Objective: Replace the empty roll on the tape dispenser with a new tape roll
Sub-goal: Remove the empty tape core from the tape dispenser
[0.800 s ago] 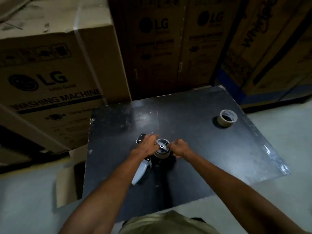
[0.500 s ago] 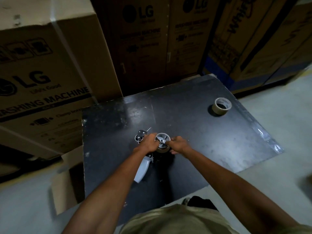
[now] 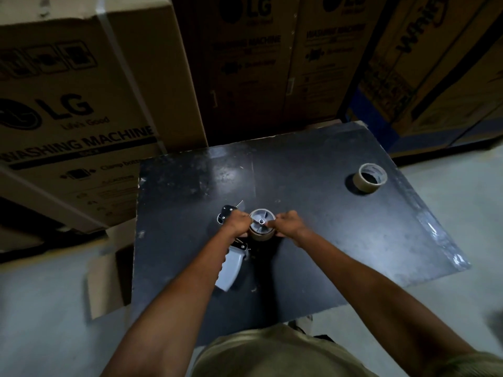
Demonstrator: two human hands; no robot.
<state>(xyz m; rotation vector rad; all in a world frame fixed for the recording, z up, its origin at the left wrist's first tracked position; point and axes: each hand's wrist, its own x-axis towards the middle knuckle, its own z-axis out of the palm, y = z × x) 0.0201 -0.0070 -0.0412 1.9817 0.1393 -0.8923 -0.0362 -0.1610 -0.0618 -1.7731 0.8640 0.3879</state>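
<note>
A tape dispenser with a grey handle [image 3: 230,270] lies on its side on a black table top [image 3: 340,235]. Its grey spoked hub [image 3: 260,222] faces up, with a thin brown roll core [image 3: 261,236] around it. My left hand [image 3: 237,223] grips the dispenser body at the hub's left. My right hand [image 3: 287,223] pinches the roll's right side. The dispenser's black front end [image 3: 225,212] sticks out beyond my left hand. A brown tape roll [image 3: 370,177] sits flat near the table's far right edge.
Tall cardboard appliance boxes [image 3: 81,104] stand close behind the table. A smaller open carton [image 3: 109,281] sits on the floor at the left. Grey floor [image 3: 449,295] shows on the right, beyond the table's edge.
Both hands stay on the dispenser and roll, hardly shifted. The camera has tilted, so the table sits a little higher in view.
</note>
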